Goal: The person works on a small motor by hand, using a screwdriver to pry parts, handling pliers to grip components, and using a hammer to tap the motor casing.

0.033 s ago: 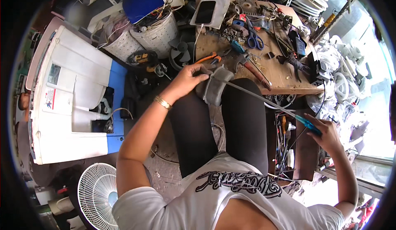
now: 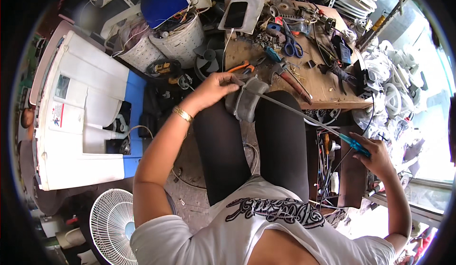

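Observation:
A dull grey hollow housing (image 2: 251,98) rests between my knees, its rounded side up. My left hand (image 2: 216,93) is closed at its upper left edge, thumb and fingers pinched together there; the fingertips' exact hold is partly hidden. In my right hand (image 2: 377,158) is a long screwdriver (image 2: 354,144) with a clear blue handle. Its thin shaft runs up and left to the housing, where the tip meets or passes behind the near rim; I cannot tell which.
Ahead stands a wooden bench (image 2: 327,91) with a hammer (image 2: 294,82), blue scissors (image 2: 293,46), orange-handled pliers (image 2: 240,67) and a phone (image 2: 236,14). A tool drawer (image 2: 327,170) lies by my right knee. To the left are a white-blue appliance (image 2: 71,155) and a fan (image 2: 111,222).
My left hand and forearm have shifted slightly up and to the left, and my left knee a little to the left. The screwdriver and the housing stay nearly in place.

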Available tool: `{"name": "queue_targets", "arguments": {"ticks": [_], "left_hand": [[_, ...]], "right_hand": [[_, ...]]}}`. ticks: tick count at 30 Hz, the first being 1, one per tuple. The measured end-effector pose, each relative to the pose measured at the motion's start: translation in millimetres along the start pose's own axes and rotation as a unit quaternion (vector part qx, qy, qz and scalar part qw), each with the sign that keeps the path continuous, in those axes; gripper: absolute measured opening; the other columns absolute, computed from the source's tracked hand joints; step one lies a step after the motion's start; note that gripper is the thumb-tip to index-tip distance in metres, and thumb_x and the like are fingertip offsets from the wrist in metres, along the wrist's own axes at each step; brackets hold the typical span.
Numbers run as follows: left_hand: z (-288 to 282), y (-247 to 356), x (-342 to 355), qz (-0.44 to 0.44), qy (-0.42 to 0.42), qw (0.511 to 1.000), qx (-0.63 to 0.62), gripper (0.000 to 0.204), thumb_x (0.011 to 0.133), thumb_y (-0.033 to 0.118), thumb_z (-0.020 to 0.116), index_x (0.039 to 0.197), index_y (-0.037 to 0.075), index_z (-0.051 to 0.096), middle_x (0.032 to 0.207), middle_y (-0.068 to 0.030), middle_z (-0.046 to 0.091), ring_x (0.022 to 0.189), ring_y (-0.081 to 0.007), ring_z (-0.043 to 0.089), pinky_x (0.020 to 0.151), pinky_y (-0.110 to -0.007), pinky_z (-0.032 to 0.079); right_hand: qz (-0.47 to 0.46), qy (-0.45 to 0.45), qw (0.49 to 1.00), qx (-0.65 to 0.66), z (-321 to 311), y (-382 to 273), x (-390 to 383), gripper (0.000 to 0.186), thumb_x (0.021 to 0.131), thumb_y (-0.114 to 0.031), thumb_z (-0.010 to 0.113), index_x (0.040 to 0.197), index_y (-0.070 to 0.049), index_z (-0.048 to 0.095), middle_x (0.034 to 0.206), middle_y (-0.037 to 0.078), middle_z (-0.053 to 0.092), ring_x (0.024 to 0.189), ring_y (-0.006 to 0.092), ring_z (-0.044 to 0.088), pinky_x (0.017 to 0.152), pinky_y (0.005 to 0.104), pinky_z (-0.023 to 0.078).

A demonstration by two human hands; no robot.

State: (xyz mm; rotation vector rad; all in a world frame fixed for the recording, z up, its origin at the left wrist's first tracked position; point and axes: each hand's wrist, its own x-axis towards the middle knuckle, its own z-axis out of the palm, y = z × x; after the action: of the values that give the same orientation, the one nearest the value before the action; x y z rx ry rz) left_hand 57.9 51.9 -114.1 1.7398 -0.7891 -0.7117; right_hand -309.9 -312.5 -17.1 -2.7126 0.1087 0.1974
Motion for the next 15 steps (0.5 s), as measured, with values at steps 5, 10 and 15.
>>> {"name": "queue_targets", "arguments": {"ticks": [5,10,15], "left_hand": [[-31.5,-32.0,70.9,0.008,0.180,0.895,0.408,0.058,0.082,0.043,0.074,0.121,0.001,0.064,0.113,-0.0230,0.068,0.109,-0.0385,0.064,0.093,-0.044,0.051],[-28.3,-85.6,101.9,-0.089,0.008,0.848,0.523,0.063,0.073,0.043,0.079,0.117,0.003,0.058,0.132,-0.0206,0.057,0.113,-0.0380,0.062,0.091,-0.048,0.052],[-41.3,-67.0,84.3,-0.121,0.040,0.857,0.499,0.064,0.067,0.038,0.085,0.114,0.005,0.058,0.114,-0.0205,0.066,0.105,-0.0389,0.065,0.087,-0.047,0.053]], "right_hand": [[0.004,0.002,0.998,0.070,7.9,-13.0,-1.7,0.068,0.072,-0.002,0.079,0.136,-0.014,0.060,0.099,0.018,0.072,0.075,0.0378,0.066,0.070,0.0395,0.052],[0.029,0.007,0.997,0.067,11.7,-17.8,-4.8,0.066,0.073,-0.002,0.078,0.136,-0.014,0.060,0.104,0.020,0.071,0.080,0.0402,0.067,0.073,0.0401,0.053],[0.019,0.027,0.997,0.071,13.8,-16.8,-4.1,0.064,0.073,-0.002,0.078,0.134,-0.012,0.062,0.102,0.020,0.071,0.076,0.0382,0.067,0.073,0.0394,0.053]]}}
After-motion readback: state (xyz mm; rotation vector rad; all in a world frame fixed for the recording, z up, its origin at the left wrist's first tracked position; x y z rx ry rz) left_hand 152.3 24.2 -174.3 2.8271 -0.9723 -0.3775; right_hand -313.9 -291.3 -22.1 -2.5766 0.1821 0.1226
